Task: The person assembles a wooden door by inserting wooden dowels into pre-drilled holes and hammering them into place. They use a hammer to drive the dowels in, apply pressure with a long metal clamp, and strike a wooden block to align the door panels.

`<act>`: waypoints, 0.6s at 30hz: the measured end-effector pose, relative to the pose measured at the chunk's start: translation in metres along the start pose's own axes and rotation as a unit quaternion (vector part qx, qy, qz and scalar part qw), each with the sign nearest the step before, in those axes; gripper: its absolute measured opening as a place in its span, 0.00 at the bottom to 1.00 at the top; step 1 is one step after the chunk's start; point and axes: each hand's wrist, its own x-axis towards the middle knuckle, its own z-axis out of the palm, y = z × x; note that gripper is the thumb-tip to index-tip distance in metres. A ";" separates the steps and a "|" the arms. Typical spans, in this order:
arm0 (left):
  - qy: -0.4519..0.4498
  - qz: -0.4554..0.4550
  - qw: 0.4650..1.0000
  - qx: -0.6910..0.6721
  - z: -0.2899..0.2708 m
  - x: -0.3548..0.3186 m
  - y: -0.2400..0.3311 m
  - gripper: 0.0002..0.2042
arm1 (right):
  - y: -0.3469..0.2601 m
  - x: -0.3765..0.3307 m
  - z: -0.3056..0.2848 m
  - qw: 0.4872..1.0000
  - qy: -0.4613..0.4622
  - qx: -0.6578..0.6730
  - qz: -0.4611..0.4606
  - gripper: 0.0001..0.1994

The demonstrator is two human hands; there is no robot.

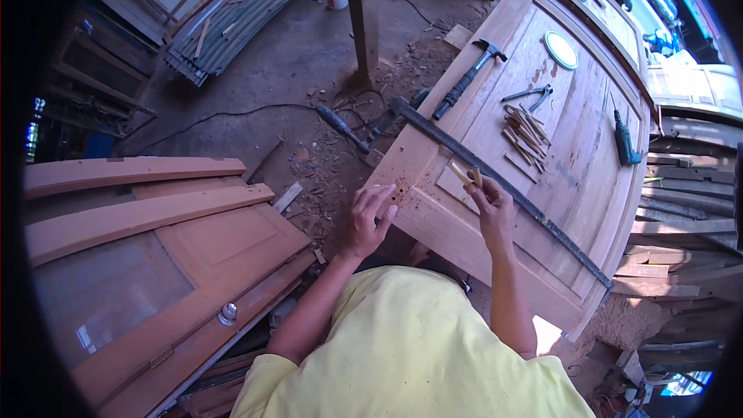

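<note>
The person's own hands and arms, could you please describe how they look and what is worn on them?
The left hand and right hand are ungloved. The forearms are bare, with no watch or bracelet showing. Short, pale yellow sleeves match the shirt.

Lighting: daylight, strongest at upper right, blown out on pale panel (693,83); moderate across wooden door (588,162); floor (263,85) dimmer, bluish. Glare: round disc (560,49), near white; doorknob (227,313), small highlight. Shadows: soft, deepest at left. Distortion: fisheye, straight edges bowed, corners black. Focus: fair at centre, softer toward rim.
</note>
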 end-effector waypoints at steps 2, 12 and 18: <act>-0.037 -0.127 0.967 -0.217 0.001 0.003 0.008 0.21 | 0.000 -0.014 0.040 0.994 -0.097 0.038 0.036 0.17; 0.185 -0.300 0.834 -0.424 -0.082 -0.048 -0.070 0.19 | -0.027 -0.031 0.126 0.986 -0.092 -0.140 -0.020 0.17; 0.317 -0.495 0.744 -0.318 -0.139 -0.190 -0.190 0.14 | -0.014 -0.031 0.112 0.997 0.026 -0.072 0.031 0.16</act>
